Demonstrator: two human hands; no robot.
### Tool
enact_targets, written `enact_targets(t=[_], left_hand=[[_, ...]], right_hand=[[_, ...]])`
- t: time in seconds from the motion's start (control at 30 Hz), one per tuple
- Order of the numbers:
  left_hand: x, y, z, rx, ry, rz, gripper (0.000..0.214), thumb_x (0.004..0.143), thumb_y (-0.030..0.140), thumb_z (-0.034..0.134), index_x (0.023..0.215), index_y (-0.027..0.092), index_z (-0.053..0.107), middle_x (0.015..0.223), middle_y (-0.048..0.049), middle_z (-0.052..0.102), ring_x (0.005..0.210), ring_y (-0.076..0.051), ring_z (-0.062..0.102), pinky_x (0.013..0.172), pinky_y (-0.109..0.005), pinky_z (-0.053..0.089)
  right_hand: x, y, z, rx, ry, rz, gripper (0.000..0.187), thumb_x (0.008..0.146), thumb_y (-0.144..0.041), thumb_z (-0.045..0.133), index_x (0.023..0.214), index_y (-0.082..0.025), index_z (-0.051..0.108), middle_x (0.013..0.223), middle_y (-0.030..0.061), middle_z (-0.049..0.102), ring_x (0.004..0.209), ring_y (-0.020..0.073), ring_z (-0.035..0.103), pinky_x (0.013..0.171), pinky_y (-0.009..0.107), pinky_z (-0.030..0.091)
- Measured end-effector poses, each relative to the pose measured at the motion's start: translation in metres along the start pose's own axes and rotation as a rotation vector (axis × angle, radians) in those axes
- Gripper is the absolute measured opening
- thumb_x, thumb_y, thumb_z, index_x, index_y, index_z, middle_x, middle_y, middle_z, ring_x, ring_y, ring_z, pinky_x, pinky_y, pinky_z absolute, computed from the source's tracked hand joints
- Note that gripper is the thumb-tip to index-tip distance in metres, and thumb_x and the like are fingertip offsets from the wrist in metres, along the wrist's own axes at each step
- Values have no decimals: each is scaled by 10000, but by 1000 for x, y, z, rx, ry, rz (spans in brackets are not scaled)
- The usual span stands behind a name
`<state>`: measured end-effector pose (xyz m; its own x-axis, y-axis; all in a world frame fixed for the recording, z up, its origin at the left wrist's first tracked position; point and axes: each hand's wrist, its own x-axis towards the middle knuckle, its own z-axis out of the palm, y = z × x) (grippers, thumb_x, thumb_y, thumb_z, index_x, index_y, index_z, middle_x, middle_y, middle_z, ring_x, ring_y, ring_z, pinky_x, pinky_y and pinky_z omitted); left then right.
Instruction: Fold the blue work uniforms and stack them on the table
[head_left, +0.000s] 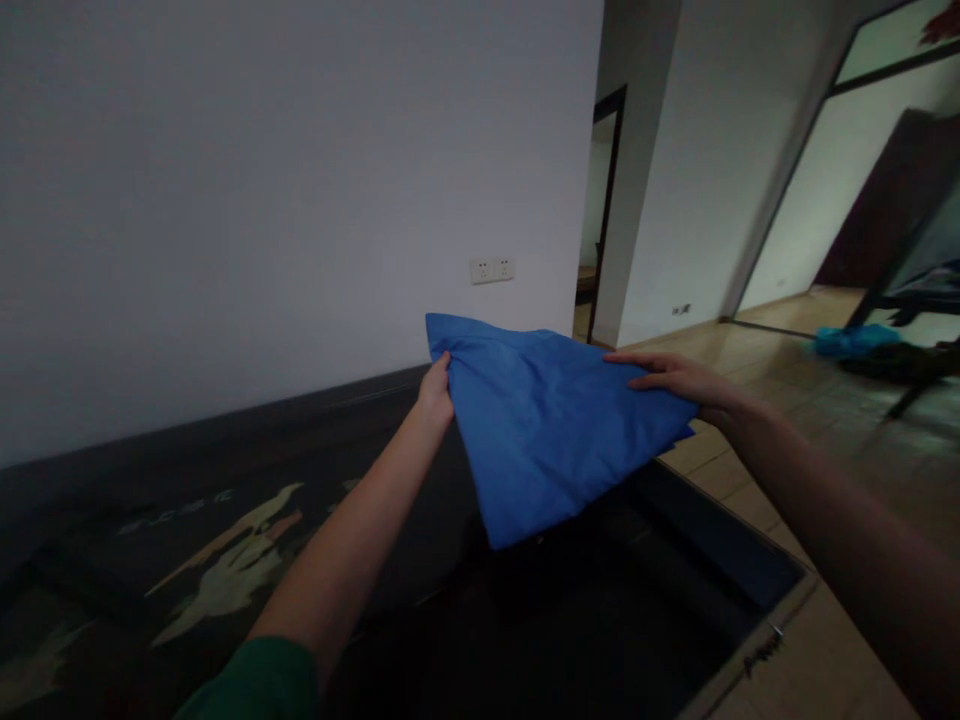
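A folded piece of blue cloth (pixel 562 420) is held up in mid-air, its folded edges showing at the lower right. My left hand (pixel 436 390) grips its left edge, with the fingers hidden behind the cloth. My right hand (pixel 679 383) holds the right side, fingers lying across the top face; the underside of that grip is out of sight. Below the cloth stretches a long dark piece of furniture (pixel 420 490) with a pale bird-like picture (pixel 240 570) on its left part.
A white wall (pixel 300 180) with a double power socket (pixel 492 270) rises behind the furniture. Tiled floor (pixel 735 470) lies to the right. Farther right are a doorway, a bright blue bag-like bundle (pixel 855 340) and dark furniture legs. A small dark object with a metallic glint (pixel 765 648) is near the furniture's front edge.
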<state>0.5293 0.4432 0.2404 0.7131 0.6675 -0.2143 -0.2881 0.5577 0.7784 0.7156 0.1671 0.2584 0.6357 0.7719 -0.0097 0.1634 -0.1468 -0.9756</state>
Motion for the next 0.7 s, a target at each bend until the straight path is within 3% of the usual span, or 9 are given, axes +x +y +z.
enact_targets(t=[0.13, 0.23, 0.33, 0.5, 0.63, 0.7], left_hand=[[49, -23, 46, -130, 6, -39, 423, 982, 313, 385, 1286, 68, 551, 1023, -114, 725, 938, -233, 692, 906, -378, 531], [76, -43, 54, -146, 19, -43, 427, 987, 279, 351, 1319, 76, 526, 1067, -117, 716, 941, -227, 692, 882, -369, 545], [97, -68, 41, -151, 79, -68, 444, 976, 239, 349, 1364, 68, 479, 1085, -129, 710, 928, -225, 696, 854, -352, 557], [121, -111, 4, -128, 209, -119, 455, 963, 215, 375, 1385, 59, 444, 1147, -152, 682, 982, -224, 679, 852, -317, 550], [130, -132, -14, -96, 235, -123, 472, 977, 284, 378, 1406, 89, 395, 1213, -153, 645, 1034, -203, 658, 862, -284, 533], [129, -133, -18, -82, 182, -125, 493, 955, 318, 442, 1408, 132, 384, 1211, -140, 646, 1040, -208, 656, 868, -293, 528]], right_hand=[[30, 4, -52, 24, 32, 66, 572, 704, -98, 642, 1266, -195, 608, 1152, 101, 689, 792, 216, 701, 709, 350, 587], [46, 21, -73, 35, 44, 82, 592, 690, -111, 648, 1273, -198, 603, 1172, 102, 681, 790, 216, 701, 693, 341, 584], [60, 51, -82, 4, 29, 135, 583, 694, -138, 641, 1274, -186, 602, 1178, 109, 678, 793, 221, 701, 698, 355, 580], [72, 108, -89, -45, -31, 129, 524, 661, -211, 690, 1184, -206, 665, 1278, 101, 623, 927, 248, 686, 751, 349, 575], [71, 132, -91, -95, -40, 114, 572, 648, -294, 720, 1211, -215, 651, 1302, 96, 606, 983, 274, 670, 771, 373, 573], [72, 136, -92, -153, -21, 101, 565, 632, -313, 735, 1184, -211, 668, 1280, 91, 622, 1006, 286, 658, 800, 397, 565]])
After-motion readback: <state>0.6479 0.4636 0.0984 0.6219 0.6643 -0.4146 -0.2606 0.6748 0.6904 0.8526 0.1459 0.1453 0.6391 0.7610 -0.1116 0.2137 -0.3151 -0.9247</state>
